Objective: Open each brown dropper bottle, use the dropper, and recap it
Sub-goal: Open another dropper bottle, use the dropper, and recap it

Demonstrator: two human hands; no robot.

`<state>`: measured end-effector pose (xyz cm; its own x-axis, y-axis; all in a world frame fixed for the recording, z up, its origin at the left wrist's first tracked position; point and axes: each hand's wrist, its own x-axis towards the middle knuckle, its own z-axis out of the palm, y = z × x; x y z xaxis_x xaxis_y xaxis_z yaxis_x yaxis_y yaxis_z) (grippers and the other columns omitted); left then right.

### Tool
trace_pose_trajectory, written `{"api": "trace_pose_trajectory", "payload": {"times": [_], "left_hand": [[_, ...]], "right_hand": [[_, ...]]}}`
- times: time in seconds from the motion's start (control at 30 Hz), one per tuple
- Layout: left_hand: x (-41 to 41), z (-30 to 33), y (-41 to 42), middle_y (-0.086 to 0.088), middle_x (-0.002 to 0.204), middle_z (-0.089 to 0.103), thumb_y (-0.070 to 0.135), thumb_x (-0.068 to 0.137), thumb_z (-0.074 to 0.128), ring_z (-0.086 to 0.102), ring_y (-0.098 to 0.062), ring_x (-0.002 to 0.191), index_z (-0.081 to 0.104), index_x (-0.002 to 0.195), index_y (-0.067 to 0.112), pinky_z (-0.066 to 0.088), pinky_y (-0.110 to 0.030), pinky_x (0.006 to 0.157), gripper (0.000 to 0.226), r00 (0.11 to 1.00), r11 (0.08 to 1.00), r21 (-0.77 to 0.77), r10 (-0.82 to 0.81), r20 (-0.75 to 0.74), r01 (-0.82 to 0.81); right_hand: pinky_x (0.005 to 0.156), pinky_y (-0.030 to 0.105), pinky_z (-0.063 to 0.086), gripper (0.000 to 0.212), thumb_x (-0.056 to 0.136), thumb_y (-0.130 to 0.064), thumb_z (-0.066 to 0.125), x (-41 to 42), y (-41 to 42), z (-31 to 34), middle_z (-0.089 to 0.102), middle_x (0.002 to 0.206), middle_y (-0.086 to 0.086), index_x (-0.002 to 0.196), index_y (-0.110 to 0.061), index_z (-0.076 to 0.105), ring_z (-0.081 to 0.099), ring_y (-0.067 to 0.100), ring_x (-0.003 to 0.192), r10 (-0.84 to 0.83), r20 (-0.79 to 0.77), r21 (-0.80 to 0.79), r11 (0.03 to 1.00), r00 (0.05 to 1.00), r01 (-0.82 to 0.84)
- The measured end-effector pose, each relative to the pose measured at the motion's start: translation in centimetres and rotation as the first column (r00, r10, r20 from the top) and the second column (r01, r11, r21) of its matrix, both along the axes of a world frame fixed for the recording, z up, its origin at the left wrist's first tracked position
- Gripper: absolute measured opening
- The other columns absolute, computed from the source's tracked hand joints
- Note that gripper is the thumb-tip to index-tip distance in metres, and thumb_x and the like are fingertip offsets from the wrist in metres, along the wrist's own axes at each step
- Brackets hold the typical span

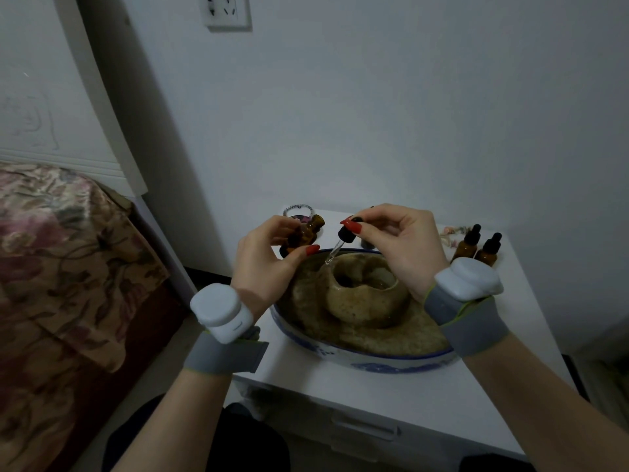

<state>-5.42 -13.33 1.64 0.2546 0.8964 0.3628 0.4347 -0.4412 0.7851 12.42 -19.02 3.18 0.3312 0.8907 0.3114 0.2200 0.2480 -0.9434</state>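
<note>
Brown bottle (305, 233) in left fingers (311, 250); dropper (342, 241) pinched right, apparently empty.

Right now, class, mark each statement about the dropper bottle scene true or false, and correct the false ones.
1. The left hand holds an open brown bottle. True.
2. The right hand holds nothing. False: it pinches the dropper.
3. The dropper's glass tip points down over the blue-and-white bowl. True.
4. The two bottles at the back right are uncapped. False: both wear black dropper caps.

Uncapped brown bottle (306, 233), dropper (340, 245) out
</note>
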Motion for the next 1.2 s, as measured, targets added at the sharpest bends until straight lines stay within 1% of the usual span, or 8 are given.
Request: {"api": "trace_pose_trajectory", "payload": {"times": [0.13,0.23,0.4,0.53,0.77,0.87,1.07,1.2], "left_hand": [[-0.04,0.02,0.01,-0.004,0.102,0.070,0.021,0.076,0.079,0.065,-0.019,0.098,0.067,0.108,0.010,0.052,-0.036,0.095,0.036,1.000,1.000,0.000,0.004,-0.002,-0.004],[-0.05,-0.01,0.05,-0.004,0.101,0.071,0.021,0.076,0.080,0.066,-0.018,0.097,0.068,0.107,0.010,0.052,-0.036,0.094,0.035,1.000,1.000,0.005,0.010,0.002,-0.010],[-0.07,-0.08,0.07,-0.002,0.099,0.071,0.021,0.075,0.080,0.066,-0.017,0.096,0.068,0.106,0.011,0.052,-0.033,0.093,0.035,1.000,1.000,0.008,0.015,0.002,-0.015],[-0.02,-0.07,0.07,-0.003,0.097,0.071,0.020,0.075,0.081,0.066,-0.017,0.095,0.068,0.105,0.010,0.052,-0.032,0.093,0.034,1.000,1.000,0.015,0.011,0.005,-0.011],[-0.04,-0.02,0.07,-0.004,0.099,0.071,0.019,0.075,0.080,0.066,-0.018,0.096,0.068,0.106,0.009,0.052,-0.033,0.094,0.035,1.000,1.000,-0.001,0.003,0.011,-0.003],[-0.05,-0.01,0.07,-0.004,0.099,0.071,0.019,0.076,0.080,0.066,-0.018,0.096,0.067,0.106,0.009,0.052,-0.034,0.094,0.035,1.000,1.000,0.000,-0.001,0.008,0.001],[-0.05,-0.01,0.08,-0.004,0.098,0.071,0.020,0.075,0.080,0.066,-0.018,0.095,0.068,0.106,0.009,0.052,-0.034,0.094,0.035,1.000,1.000,0.004,-0.001,0.012,0.001],[-0.10,-0.07,0.10,-0.003,0.101,0.070,0.022,0.076,0.080,0.065,-0.017,0.096,0.067,0.108,0.010,0.052,-0.035,0.094,0.036,1.000,1.000,0.001,-0.005,0.000,0.005]], "right_hand": [[0.076,0.024,0.057,0.009,0.080,-0.003,0.072,-0.16,0.03,-0.07,0.073,0.082,0.005,0.089,-0.004,0.074,0.066,0.006,0.070,-0.003,0.007,0.003,1.000,1.000,0.003],[0.074,0.022,0.057,0.009,0.080,-0.002,0.072,-0.12,-0.01,-0.06,0.073,0.081,0.004,0.089,-0.005,0.074,0.066,0.003,0.068,-0.002,0.011,0.013,1.000,1.000,0.002],[0.074,0.022,0.055,0.010,0.081,-0.003,0.072,0.03,-0.06,0.01,0.073,0.082,0.004,0.087,-0.009,0.074,0.065,0.004,0.066,-0.006,0.012,0.015,1.000,1.000,0.006],[0.072,0.020,0.054,0.009,0.080,-0.001,0.072,0.06,-0.04,0.10,0.073,0.081,0.007,0.088,-0.004,0.074,0.064,0.003,0.064,-0.009,-0.017,0.028,1.000,1.000,0.009],[0.070,0.018,0.053,0.010,0.080,-0.003,0.072,0.03,-0.02,0.00,0.073,0.079,0.003,0.088,-0.008,0.074,0.064,0.002,0.063,-0.010,-0.018,0.025,1.000,1.000,0.010],[0.071,0.019,0.053,0.011,0.080,-0.003,0.073,0.07,0.02,-0.05,0.072,0.077,0.000,0.087,-0.011,0.074,0.064,0.002,0.064,-0.023,-0.014,0.025,0.999,1.000,0.023],[0.070,0.019,0.052,0.012,0.080,0.001,0.071,0.00,0.07,-0.02,0.071,0.073,-0.002,0.086,-0.009,0.074,0.063,0.002,0.061,-0.042,-0.025,0.037,0.998,0.999,0.043],[0.073,0.020,0.054,0.012,0.081,0.000,0.070,0.04,0.03,-0.04,0.072,0.076,0.000,0.089,-0.008,0.074,0.064,0.003,0.064,-0.045,-0.011,0.030,0.999,0.999,0.046]]}}
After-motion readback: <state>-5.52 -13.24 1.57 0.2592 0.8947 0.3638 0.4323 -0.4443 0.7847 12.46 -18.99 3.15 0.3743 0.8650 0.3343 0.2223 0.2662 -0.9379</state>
